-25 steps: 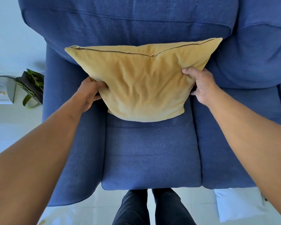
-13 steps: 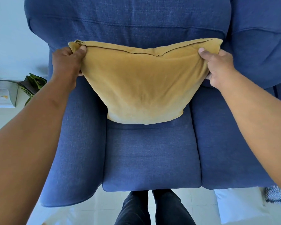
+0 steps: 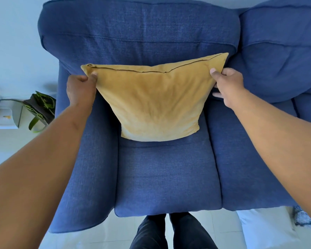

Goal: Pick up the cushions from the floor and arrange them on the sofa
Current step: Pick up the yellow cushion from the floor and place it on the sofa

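A yellow cushion (image 3: pixel 156 103) with a zip along its top edge stands upright on the seat of the blue sofa (image 3: pixel 165 177), leaning against the backrest. My left hand (image 3: pixel 80 88) pinches its top left corner. My right hand (image 3: pixel 226 85) grips its top right corner, thumb on the front face. A white cushion (image 3: pixel 264 229) lies on the floor at the lower right, next to a dark patterned cushion (image 3: pixel 305 218) that is cut off by the frame edge.
The sofa's left armrest (image 3: pixel 90 168) borders a pale tiled floor (image 3: pixel 108 238). A green and black bag (image 3: pixel 39 108) and a white box (image 3: pixel 2 117) sit on the floor at the left. My legs (image 3: pixel 171 232) stand against the sofa's front.
Both hands moved from the cushion's sides up to its top corners. The cushion now sits lower against the backrest, and the view has pulled back a little.
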Demonstrator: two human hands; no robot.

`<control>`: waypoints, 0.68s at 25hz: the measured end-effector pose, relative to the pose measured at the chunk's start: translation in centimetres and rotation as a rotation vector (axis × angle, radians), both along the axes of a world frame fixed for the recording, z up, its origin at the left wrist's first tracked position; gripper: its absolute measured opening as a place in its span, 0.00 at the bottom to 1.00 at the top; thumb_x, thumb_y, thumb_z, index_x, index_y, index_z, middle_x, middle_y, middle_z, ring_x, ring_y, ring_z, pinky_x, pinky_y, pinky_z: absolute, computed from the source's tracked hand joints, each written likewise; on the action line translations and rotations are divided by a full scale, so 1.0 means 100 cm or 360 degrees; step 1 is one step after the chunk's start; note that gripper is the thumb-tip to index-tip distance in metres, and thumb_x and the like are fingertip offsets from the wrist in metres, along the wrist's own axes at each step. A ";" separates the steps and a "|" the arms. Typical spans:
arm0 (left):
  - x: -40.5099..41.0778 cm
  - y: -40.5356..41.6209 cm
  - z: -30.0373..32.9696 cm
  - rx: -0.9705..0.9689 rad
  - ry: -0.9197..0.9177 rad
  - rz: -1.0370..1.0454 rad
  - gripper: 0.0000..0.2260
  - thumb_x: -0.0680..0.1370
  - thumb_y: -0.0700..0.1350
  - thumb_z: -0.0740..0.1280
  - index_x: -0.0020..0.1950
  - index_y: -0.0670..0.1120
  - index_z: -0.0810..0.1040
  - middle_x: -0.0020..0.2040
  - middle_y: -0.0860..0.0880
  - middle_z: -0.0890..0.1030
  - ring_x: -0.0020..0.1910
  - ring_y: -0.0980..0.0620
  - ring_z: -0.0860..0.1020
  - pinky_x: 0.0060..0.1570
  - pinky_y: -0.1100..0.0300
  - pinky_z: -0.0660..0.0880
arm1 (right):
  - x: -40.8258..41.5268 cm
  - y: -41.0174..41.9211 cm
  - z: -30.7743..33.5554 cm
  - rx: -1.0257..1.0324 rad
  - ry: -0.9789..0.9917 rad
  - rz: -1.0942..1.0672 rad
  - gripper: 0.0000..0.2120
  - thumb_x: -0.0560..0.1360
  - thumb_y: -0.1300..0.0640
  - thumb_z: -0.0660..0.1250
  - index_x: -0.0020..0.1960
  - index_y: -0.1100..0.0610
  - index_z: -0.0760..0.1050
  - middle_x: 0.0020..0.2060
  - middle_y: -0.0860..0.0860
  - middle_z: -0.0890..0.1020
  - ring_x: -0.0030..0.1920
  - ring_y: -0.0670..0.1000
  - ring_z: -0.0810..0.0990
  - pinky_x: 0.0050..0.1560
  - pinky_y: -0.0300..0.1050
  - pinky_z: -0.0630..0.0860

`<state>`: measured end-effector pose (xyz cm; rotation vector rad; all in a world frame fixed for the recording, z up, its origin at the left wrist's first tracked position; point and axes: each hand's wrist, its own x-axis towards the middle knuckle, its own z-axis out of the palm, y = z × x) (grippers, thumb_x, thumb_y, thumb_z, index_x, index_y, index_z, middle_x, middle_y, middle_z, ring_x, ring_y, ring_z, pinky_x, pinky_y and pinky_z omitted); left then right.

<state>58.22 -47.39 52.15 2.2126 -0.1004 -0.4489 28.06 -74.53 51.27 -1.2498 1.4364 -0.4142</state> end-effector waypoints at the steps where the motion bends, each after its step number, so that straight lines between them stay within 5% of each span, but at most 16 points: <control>1: -0.012 0.004 0.004 0.0078 -0.0103 0.0047 0.19 0.75 0.57 0.67 0.31 0.48 0.65 0.32 0.47 0.68 0.29 0.46 0.67 0.35 0.53 0.67 | -0.009 0.007 0.004 -0.0031 0.0030 0.0000 0.16 0.81 0.46 0.72 0.64 0.53 0.80 0.58 0.49 0.83 0.62 0.53 0.82 0.60 0.58 0.84; 4: -0.063 0.015 0.016 0.0172 -0.0204 0.0005 0.15 0.78 0.52 0.66 0.37 0.47 0.68 0.32 0.53 0.68 0.35 0.49 0.68 0.43 0.54 0.66 | -0.040 0.034 0.011 -0.0134 0.0123 -0.0023 0.21 0.79 0.44 0.72 0.67 0.53 0.80 0.56 0.49 0.85 0.60 0.52 0.83 0.63 0.57 0.83; 7: -0.116 0.012 0.021 0.0224 -0.0194 -0.0362 0.11 0.83 0.51 0.66 0.51 0.44 0.79 0.47 0.52 0.82 0.48 0.50 0.76 0.50 0.56 0.68 | -0.075 0.067 0.019 -0.0174 0.0270 0.0022 0.23 0.77 0.40 0.68 0.65 0.53 0.80 0.53 0.49 0.85 0.57 0.53 0.83 0.61 0.53 0.81; 11: -0.187 -0.013 0.024 0.0218 -0.0324 -0.0995 0.13 0.85 0.50 0.64 0.63 0.46 0.83 0.63 0.47 0.86 0.59 0.45 0.82 0.54 0.56 0.73 | -0.134 0.107 0.036 -0.0255 0.0497 0.0066 0.22 0.83 0.44 0.62 0.60 0.63 0.78 0.52 0.60 0.84 0.56 0.63 0.81 0.56 0.55 0.80; 13: -0.225 -0.032 0.028 0.0217 -0.0376 -0.1284 0.16 0.85 0.50 0.64 0.70 0.46 0.80 0.69 0.46 0.83 0.65 0.42 0.81 0.63 0.52 0.75 | -0.170 0.121 0.039 -0.0279 0.0606 0.0115 0.22 0.85 0.44 0.60 0.69 0.59 0.76 0.64 0.56 0.82 0.68 0.61 0.77 0.64 0.53 0.75; 15: -0.263 -0.050 0.032 0.0224 -0.0464 -0.1549 0.19 0.86 0.49 0.63 0.75 0.45 0.76 0.74 0.46 0.80 0.70 0.42 0.79 0.72 0.46 0.72 | -0.206 0.132 0.040 -0.0337 0.0711 0.0166 0.29 0.86 0.44 0.59 0.80 0.60 0.66 0.79 0.57 0.70 0.81 0.59 0.65 0.78 0.57 0.65; 17: -0.310 -0.069 0.032 0.0243 -0.0539 -0.1775 0.22 0.86 0.49 0.63 0.79 0.43 0.73 0.79 0.45 0.75 0.78 0.43 0.72 0.77 0.45 0.68 | -0.251 0.143 0.038 -0.0418 0.0878 0.0164 0.31 0.86 0.44 0.58 0.82 0.63 0.61 0.84 0.59 0.61 0.85 0.58 0.54 0.82 0.62 0.57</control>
